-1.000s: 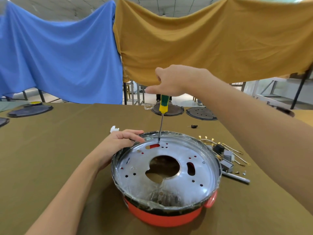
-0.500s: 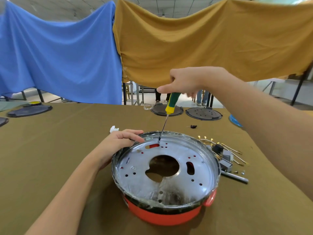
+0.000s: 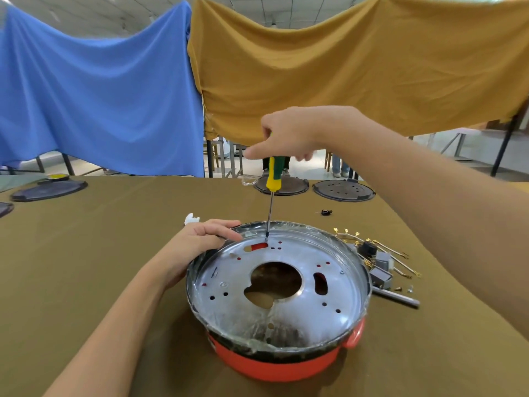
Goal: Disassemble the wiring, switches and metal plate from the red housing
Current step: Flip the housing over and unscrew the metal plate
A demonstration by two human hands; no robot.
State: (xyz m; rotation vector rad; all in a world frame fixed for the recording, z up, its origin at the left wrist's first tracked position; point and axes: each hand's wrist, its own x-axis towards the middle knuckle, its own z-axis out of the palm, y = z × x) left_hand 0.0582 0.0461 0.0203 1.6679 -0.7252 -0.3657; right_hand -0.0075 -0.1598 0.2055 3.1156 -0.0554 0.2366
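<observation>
The red housing [image 3: 274, 365] stands on the table in front of me, with the round shiny metal plate [image 3: 337, 285] lying in its top. The plate has a large middle hole and several small holes. My right hand [image 3: 289, 133] grips the green-and-yellow screwdriver [image 3: 274, 174] from above, upright, its tip set on the plate's far edge near a red slot. My left hand [image 3: 200, 242] holds the housing's far-left rim, fingers curled over the edge. Removed wires and grey switches [image 3: 380, 262] lie to the right of the housing.
A grey rod [image 3: 398, 298] and small screws lie right of the housing. Dark round plates [image 3: 343, 190] sit at the table's far edge, with others at far left [image 3: 48, 190]. A small white part [image 3: 191, 218] and a black part [image 3: 325, 212] lie beyond the housing. Blue and ochre cloths hang behind.
The screwdriver tilted to the right, then came back upright as my right hand shifted left again. Its tip stayed on the same spot. My left hand has not moved.
</observation>
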